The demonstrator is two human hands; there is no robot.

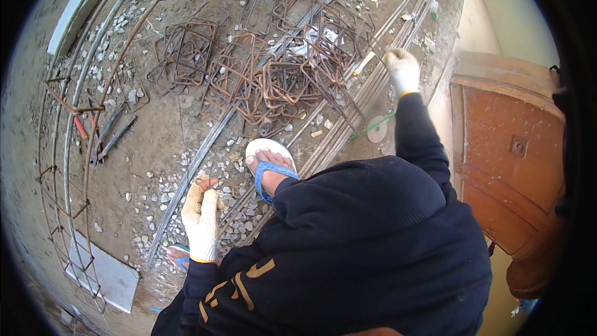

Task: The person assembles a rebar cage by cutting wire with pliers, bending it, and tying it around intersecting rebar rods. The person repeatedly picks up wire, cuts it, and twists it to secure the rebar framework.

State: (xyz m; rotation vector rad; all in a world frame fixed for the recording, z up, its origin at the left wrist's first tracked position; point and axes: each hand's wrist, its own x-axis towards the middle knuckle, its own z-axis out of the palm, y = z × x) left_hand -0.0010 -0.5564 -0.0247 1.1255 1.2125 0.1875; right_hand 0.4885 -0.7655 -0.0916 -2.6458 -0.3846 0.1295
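My left hand [202,214], in a cream knit glove with a bare fingertip showing, is closed in a pinch above the gravel, low and left of centre. Something thin and dark seems to rise from its fingertips, too fine to name. Stretched out to the far right, my right hand [403,71] wears a similar glove and is curled into a fist. A thin dark bar reaches that fist from the pile of rusty bent-steel stirrups [289,84]; what the fingers grip is hidden. Long straight steel rods [348,109] lie beneath and beside the right arm.
A long rebar cage [68,143] stands along the left. Near it lie red-handled cutters [109,143] and a grey board [109,277]. A pale disc [376,129] rests by the rods. At right is a brown wooden panel [507,155]. My sandalled foot [270,168] stands among gravel.
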